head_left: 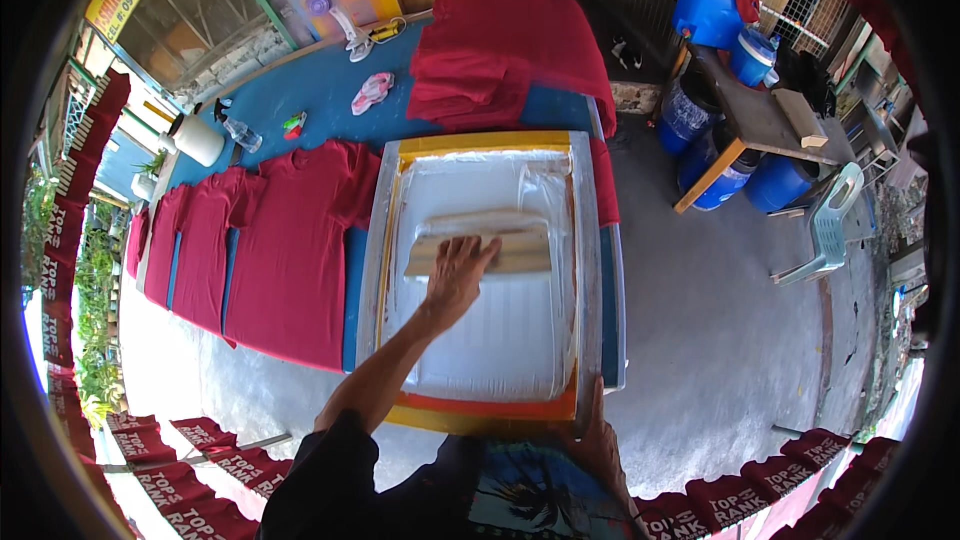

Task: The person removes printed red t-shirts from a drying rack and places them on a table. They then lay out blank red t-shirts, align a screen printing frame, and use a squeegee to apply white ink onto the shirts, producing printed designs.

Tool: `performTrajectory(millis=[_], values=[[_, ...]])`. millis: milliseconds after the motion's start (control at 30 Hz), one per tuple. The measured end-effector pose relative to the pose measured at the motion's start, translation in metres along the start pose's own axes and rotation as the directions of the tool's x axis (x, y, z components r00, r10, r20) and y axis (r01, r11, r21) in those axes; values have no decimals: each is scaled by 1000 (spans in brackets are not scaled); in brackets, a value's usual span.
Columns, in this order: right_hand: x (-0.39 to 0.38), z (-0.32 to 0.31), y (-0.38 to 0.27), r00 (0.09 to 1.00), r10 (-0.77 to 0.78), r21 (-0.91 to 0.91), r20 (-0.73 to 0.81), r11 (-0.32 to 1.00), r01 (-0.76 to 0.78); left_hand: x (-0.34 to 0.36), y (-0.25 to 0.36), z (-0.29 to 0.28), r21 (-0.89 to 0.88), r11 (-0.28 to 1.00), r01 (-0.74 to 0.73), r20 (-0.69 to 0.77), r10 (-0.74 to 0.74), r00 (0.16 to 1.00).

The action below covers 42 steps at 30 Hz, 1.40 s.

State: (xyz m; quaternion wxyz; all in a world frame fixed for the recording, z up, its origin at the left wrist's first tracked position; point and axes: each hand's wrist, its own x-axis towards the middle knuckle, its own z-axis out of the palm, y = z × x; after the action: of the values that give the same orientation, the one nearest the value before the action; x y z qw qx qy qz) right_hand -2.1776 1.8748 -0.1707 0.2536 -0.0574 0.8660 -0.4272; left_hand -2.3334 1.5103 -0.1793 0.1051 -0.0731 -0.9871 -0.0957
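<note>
Inside the frame (588,270), holding board (525,252) with half-curled left hand (460,268); unable to tell grip of half-hidden right hand (600,442).

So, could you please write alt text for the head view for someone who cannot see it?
A person's left hand holds a wooden squeegee on a framed printing screen, with the right hand at its lower right corner. Dark red T-shirts lie in a row to the left on a blue table.
</note>
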Motion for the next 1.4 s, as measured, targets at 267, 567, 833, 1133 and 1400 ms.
performTrajectory(millis=[267, 567, 833, 1133, 1400], values=[[-2, -4, -7, 997, 63, 14, 41, 998, -63, 102, -55, -35, -68, 998, -17, 163, 28, 986], [-3, -4, -14, 995, 91, 31, 39, 995, -92, 142, -91, -81, -134, 988, 81, 300, -38, 953], [1, 7, 8, 1000, 4, 23, -20, 1000, -4, 151, -131, -40, -29, 1000, 0, 244, 7, 970], [2, 14, 18, 994, -91, 58, -63, 994, 95, 80, -100, -37, 6, 1000, -7, 293, 5, 956], [1, 13, 15, 992, -112, 43, -63, 992, 115, -64, -1, -62, 6, 979, 201, 327, -192, 925]])
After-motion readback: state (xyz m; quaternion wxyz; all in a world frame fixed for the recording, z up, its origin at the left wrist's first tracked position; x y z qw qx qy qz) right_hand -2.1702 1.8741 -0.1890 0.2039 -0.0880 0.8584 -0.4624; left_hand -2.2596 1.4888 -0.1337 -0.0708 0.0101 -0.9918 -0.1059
